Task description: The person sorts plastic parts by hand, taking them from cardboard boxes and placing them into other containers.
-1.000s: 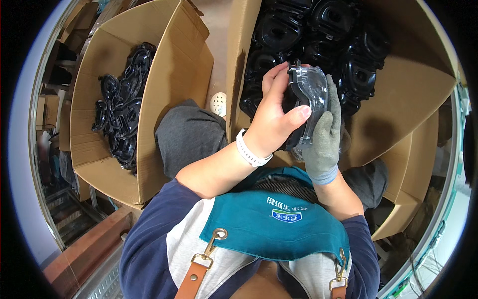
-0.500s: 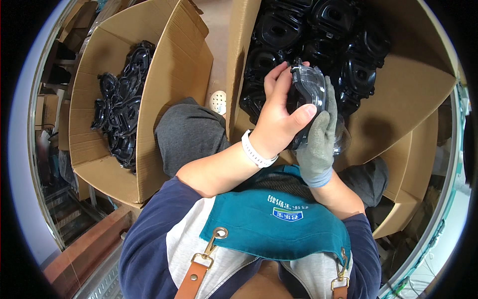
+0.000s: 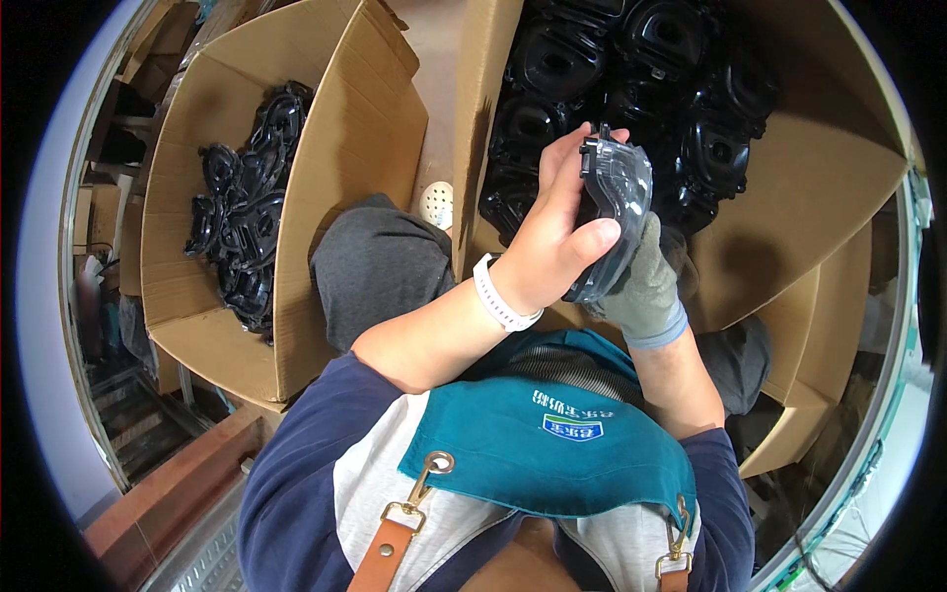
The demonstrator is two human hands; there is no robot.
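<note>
Between my two hands, over the front of the right-hand box, is a curved black plastic lamp housing (image 3: 619,187) with a clear, shiny cover. My left hand (image 3: 564,232), bare with a white wristband, grips its left side, thumb across the near part and fingers behind. My right hand (image 3: 643,296), in a grey glove, holds the lower right of the housing; its fingers are partly hidden behind it. A see-through rounded piece (image 3: 679,259) shows beside the glove; I cannot tell whether it is attached to the housing.
A large cardboard box (image 3: 819,197) ahead holds several glossy black housings (image 3: 562,61). To the left, another cardboard box (image 3: 355,118) contains a heap of black parts (image 3: 252,212). My knee (image 3: 380,266) lies between the boxes. Open box flaps (image 3: 829,345) stick out at the right.
My right hand has slid down from the housing's right side to its lower end, with the fingers drawn in. The clear cover now shows more fully. My left hand keeps its grip.
</note>
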